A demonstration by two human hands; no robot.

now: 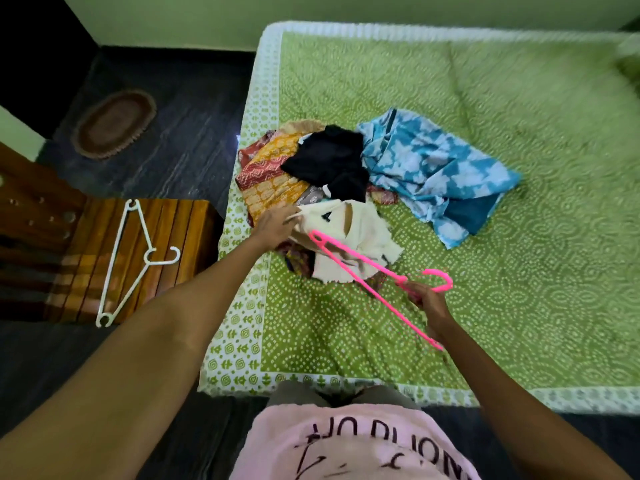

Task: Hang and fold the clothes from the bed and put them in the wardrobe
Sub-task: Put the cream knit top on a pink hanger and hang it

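A pile of clothes lies near the left side of the green bed [450, 334]. A cream garment [367, 233] sits at the front of the pile, with a black garment [329, 161] behind it, an orange patterned cloth [273, 178] to the left and a blue-and-white garment [436, 171] to the right. My left hand [273, 225] pinches the left edge of the cream garment. My right hand [429, 303] grips a pink hanger [356, 265] near its hook, and the hanger's far end lies over the cream garment.
A white hanger [128, 258] lies on a wooden chair seat [180, 230] left of the bed. An oval brown mat [114, 123] is on the dark floor beyond. The bed's right half holds only the green sheet.
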